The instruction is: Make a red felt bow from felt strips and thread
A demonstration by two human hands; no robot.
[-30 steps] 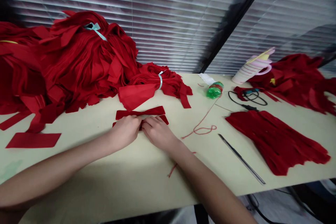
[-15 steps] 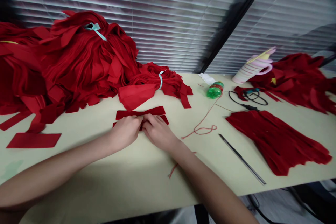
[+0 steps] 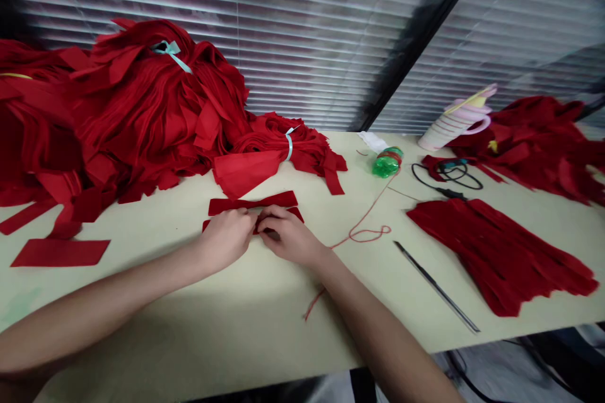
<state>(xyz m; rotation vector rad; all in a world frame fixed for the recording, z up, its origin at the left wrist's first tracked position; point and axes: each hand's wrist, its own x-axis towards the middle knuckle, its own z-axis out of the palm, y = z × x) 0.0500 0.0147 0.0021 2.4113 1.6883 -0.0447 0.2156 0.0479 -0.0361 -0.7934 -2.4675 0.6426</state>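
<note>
Side by side at the table's middle, my left hand (image 3: 229, 236) and my right hand (image 3: 286, 233) pinch a piece of red ribbon (image 3: 297, 213) between them. Its ends stick out past both hands, while its centre is hidden under the fingers. Just behind lies a second red ribbon piece (image 3: 255, 200), flat and slightly narrowed at its middle. A thin red cord (image 3: 362, 223) with a loop runs from a green bundle (image 3: 387, 162) wound with the same cord, passing under my right forearm; its loose end shows in front.
Large heaps of red ribbon strips (image 3: 142, 107) cover the back left, some tied with light blue ribbon. To the right lie a slim metal rod-like tool (image 3: 437, 286), a stack of red strips (image 3: 501, 252) and a black cable (image 3: 447, 176). A striped pitcher (image 3: 454, 123) leans behind, before blinds.
My right hand has shifted very slightly, its fingers curling a little at the ribbon. My right forearm has moved a bit to the right; the left hand is nearly still.
</note>
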